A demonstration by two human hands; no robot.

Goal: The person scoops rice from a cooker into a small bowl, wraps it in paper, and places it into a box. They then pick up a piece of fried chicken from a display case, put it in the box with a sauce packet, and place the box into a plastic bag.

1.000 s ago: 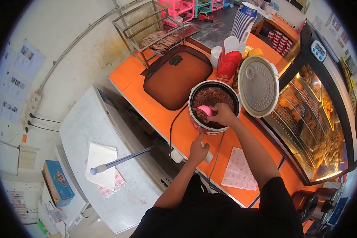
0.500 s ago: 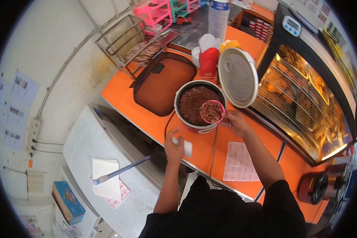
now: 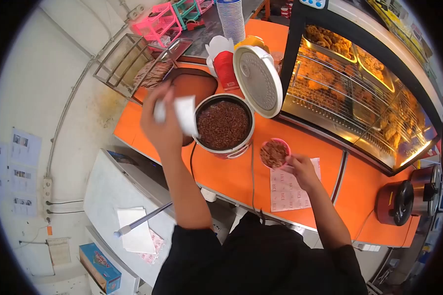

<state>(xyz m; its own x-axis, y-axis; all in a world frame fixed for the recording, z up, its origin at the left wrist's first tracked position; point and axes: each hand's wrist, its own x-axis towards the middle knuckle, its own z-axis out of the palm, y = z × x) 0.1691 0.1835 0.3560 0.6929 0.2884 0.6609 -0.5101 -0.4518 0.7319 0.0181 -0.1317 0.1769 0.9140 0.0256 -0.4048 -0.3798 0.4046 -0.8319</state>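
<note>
My right hand [image 3: 301, 170] is closed on a pink cup [image 3: 274, 153] filled with reddish-brown rice, held over the printed paper sheet [image 3: 285, 191] on the orange counter. Blurred by motion, my left hand [image 3: 161, 120] grips a white object [image 3: 185, 115] at the left rim of the rice cooker. That open cooker [image 3: 223, 125] holds dark reddish-brown rice, and its lid [image 3: 257, 81] stands raised to the right. What exactly the white object is cannot be made out.
Behind the cooker stand a red carton [image 3: 225, 70] and stacked cups [image 3: 231, 20]. A brown tray [image 3: 191, 84] and metal rack [image 3: 128, 64] are back left. The glass display case [image 3: 349, 93] with fried food is right, near another cooker [image 3: 395, 202].
The pink cup in my right hand has moved from above the cooker toward the paper sheet. My left hand has risen with the white object to the cooker's left side. The view has shifted.
</note>
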